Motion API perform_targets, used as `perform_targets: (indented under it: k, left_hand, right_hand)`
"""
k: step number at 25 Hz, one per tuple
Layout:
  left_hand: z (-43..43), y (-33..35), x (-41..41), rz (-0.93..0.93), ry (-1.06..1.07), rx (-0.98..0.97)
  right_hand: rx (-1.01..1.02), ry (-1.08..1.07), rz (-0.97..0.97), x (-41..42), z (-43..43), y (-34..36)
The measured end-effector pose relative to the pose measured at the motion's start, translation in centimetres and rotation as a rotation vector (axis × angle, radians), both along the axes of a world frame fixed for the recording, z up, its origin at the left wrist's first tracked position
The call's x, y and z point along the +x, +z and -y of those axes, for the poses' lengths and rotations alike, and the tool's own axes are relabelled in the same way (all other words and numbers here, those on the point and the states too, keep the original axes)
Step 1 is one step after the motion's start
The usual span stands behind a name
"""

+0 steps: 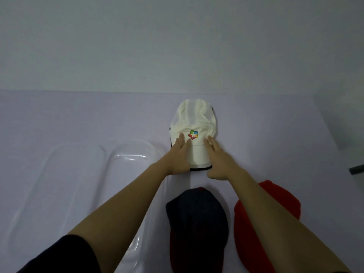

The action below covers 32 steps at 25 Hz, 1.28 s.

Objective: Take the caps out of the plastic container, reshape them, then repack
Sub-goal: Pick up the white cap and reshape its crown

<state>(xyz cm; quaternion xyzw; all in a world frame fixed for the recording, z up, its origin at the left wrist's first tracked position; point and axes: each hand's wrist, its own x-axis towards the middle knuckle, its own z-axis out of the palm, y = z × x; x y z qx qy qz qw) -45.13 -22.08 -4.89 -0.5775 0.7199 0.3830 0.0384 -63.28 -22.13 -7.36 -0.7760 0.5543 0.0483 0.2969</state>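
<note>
My left hand [180, 156] and right hand [217, 160] lie flat, fingers spread, gripping nothing, on the white cap [194, 123]; its crown beyond my fingertips looks soft and light, so I'd pinch the stiffer brim under my palms.

You have three caps out on the table [78, 119]: one white cap [194, 123] under your two hands, one navy cap [197, 215] and one red cap [275, 203] nearer you. Two clear plastic containers [74, 174] [134, 154] lie left of your hands.
</note>
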Motion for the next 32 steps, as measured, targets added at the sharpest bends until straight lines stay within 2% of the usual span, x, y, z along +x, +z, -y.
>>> perform_targets:
  k: [3,6,9,13,16,19,20,23,25,27,29,32]
  left_hand:
    - [0.3,-2.0,0.3,0.103,-0.130,-0.062]
    - [-0.7,-3.3,-0.9,0.227,-0.130,-0.347]
    - [-1.9,-2.9,-1.8,0.232,-0.103,-0.560]
    - [-3.0,-2.0,-1.6,-0.045,0.008,-0.794]
    - [-3.5,-0.4,-1.4,-0.229,0.258,-0.834]
    - [-4.6,1.8,-2.3,-0.422,0.400,-0.826]
    - [-5.0,2.2,-2.4,-0.422,0.407,-0.823]
    - [-5.7,2.9,-1.3,-0.525,0.486,-0.739]
    - [-5.2,2.9,0.1,-0.499,0.437,-0.762]
    - [-5.3,3.4,0.4,-0.573,0.528,-0.690]
    - [-6.2,4.1,-0.5,-0.565,0.574,-0.683]
    - [-7.8,4.2,-1.2,-0.586,0.558,-0.645]
  right_hand:
    - [-0.147,0.029,-0.054,0.4,-0.4,-1.6]
    - [-0.239,0.006,-0.014,1.3,-1.5,-2.3]
    - [-0.353,-0.134,0.050,1.4,-1.4,-1.3]
    - [-0.524,-0.262,0.167,2.2,-1.4,0.7]
    - [-0.670,-0.282,0.344,3.3,-2.6,2.0]
    - [-0.576,-0.439,0.616,5.0,-3.9,4.3]
    - [-0.529,-0.476,0.662,5.3,-4.4,4.8]
    - [-0.518,-0.452,0.670,4.4,-5.2,4.8]
    - [-0.493,-0.393,0.641,3.0,-5.6,4.5]
    - [-0.386,-0.383,0.703,3.1,-6.3,4.9]
    - [-0.278,-0.445,0.813,4.5,-7.1,5.4]
    - [-0.301,-0.481,0.842,4.8,-7.0,6.2]
